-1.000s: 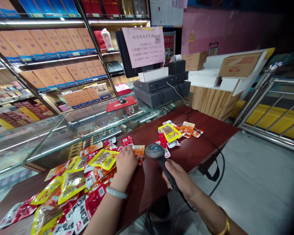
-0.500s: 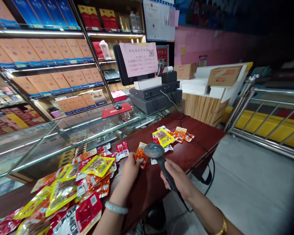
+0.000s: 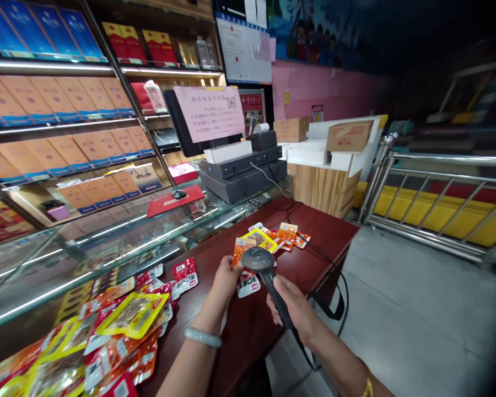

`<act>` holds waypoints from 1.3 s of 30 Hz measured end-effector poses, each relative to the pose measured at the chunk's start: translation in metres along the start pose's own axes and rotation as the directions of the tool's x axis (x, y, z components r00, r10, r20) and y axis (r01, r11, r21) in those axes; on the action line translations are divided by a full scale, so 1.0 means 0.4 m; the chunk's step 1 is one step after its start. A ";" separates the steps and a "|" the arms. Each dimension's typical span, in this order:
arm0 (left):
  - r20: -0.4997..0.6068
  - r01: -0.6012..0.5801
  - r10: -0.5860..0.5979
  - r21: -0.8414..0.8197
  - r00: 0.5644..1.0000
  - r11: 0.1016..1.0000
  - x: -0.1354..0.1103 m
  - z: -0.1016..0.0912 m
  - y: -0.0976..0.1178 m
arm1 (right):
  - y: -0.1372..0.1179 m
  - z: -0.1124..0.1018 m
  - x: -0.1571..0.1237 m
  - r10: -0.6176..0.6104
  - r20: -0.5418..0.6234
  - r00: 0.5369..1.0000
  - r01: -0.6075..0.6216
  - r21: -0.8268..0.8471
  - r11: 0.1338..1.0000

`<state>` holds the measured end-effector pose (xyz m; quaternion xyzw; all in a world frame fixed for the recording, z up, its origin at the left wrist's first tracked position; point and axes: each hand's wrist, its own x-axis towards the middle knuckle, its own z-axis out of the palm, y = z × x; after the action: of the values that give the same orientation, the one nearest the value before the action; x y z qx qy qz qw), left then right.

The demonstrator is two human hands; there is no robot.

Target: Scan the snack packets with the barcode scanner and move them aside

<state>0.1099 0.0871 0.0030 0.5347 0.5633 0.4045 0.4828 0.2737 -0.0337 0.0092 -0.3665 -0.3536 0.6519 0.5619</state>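
- Left hand (image 3: 225, 280): thumb and fingers pinched on the near end of an orange packet (image 3: 242, 245) over the desk (image 3: 326, 219).
- Right hand (image 3: 296, 310): wrapped round the handle of a scanner (image 3: 258, 258), by the desk's near edge.
- The orange packet is just beyond the left hand, the nearer one; its long axis seems to point away from the person. The scanner's head partly hides it; touching or apart, I cannot tell.
- Small pile (image 3: 265, 241): toward the desk's right end.
- Larger pile (image 3: 134, 315): toward the left end, near the glass counter (image 3: 107, 251).
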 end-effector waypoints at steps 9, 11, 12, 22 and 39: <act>-0.035 -0.184 0.185 0.048 0.982 0.982 0.075 0.046 0.052 | 0.001 -0.036 -0.012 0.019 -0.093 0.995 -0.016 0.024 1.000; -0.115 -0.214 0.263 0.325 0.958 0.921 0.055 -0.030 0.031 | 0.006 -0.033 -0.017 0.037 -0.090 0.995 -0.034 0.034 0.999; -0.138 -0.205 0.310 0.495 0.941 0.844 0.040 -0.072 0.020 | 0.009 -0.028 -0.018 0.046 -0.081 0.996 -0.043 0.033 0.999; -0.131 0.102 0.126 0.971 0.983 0.217 -0.068 -0.221 -0.048 | 0.038 0.057 -0.023 0.128 0.057 0.990 -0.126 -0.039 0.991; -0.154 0.123 0.076 0.942 0.985 0.312 -0.164 -0.191 0.006 | 0.056 0.075 -0.052 0.133 0.116 0.984 -0.121 -0.100 0.988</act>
<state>0.0332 0.0267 0.0283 0.6712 0.7398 0.0337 0.0335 0.2388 -0.0583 0.0058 -0.3735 -0.3931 0.6904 0.4788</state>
